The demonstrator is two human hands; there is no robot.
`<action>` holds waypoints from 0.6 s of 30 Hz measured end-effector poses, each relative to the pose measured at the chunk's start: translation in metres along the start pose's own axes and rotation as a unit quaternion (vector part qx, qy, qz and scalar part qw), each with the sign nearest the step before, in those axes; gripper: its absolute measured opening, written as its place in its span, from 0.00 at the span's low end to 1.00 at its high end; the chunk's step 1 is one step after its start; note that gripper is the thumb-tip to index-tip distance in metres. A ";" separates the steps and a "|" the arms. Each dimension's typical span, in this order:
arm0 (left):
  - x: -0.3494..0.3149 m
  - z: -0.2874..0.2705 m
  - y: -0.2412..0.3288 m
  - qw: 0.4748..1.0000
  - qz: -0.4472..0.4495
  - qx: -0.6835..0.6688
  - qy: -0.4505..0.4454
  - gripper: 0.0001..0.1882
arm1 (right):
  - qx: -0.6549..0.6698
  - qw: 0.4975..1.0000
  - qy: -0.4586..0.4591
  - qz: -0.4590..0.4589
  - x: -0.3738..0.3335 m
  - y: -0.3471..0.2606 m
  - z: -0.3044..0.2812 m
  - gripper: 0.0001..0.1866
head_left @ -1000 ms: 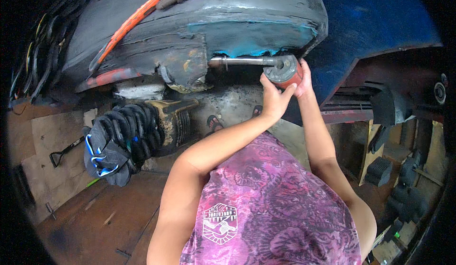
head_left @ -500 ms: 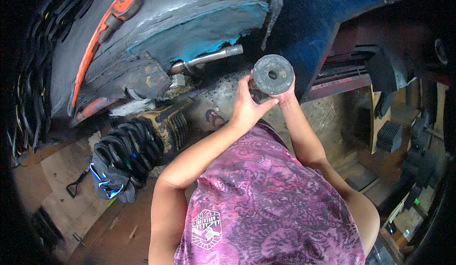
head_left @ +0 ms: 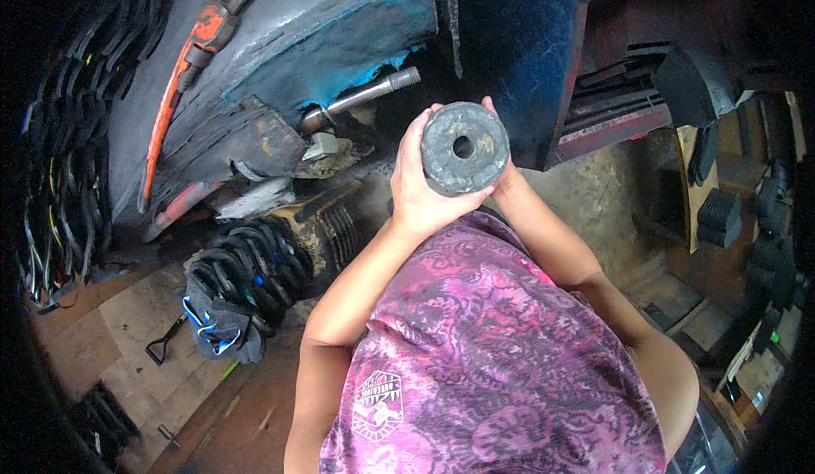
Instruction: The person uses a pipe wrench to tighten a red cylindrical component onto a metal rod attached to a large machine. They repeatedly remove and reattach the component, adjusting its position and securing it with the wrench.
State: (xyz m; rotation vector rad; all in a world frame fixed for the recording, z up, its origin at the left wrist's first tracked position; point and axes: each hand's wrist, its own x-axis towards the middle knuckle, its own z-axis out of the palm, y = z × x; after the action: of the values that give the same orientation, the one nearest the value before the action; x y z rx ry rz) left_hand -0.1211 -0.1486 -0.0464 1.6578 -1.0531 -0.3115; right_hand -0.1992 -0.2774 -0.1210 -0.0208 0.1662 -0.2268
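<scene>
The cylinder [head_left: 478, 160] looks matt, the metal shaft [head_left: 369, 93] glossy.

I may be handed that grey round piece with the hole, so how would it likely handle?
The grey round piece is probably stiff, as its face looks flat and evenly circular. It may be fairly heavy for its size, since the left hand and right hand both support it. Stood on its round edge, it would likely roll.

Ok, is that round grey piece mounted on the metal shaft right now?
No, the left hand and right hand hold the round grey piece apart from the metal shaft, whose threaded end is bare.
</scene>
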 end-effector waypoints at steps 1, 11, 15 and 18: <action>-0.001 -0.003 0.002 1.000 0.011 0.006 0.008 0.61 | 0.002 1.000 -0.015 0.008 0.000 0.004 0.002 0.36; -0.013 -0.054 0.026 0.991 0.064 0.020 0.113 0.62 | -0.155 0.980 0.125 0.033 0.001 0.039 -0.013 0.31; -0.019 -0.082 0.030 0.979 0.123 0.056 0.153 0.62 | -0.180 0.957 0.197 0.111 0.002 0.033 -0.036 0.29; -0.021 -0.098 0.031 0.970 0.141 0.050 0.189 0.61 | -0.170 0.954 0.219 0.117 -0.001 0.030 -0.040 0.29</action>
State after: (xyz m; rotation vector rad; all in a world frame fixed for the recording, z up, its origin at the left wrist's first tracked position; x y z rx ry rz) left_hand -0.0821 -0.0693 0.0106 1.5502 -1.0057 0.2411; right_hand -0.1999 -0.2484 -0.1619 -0.2933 0.6454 0.0413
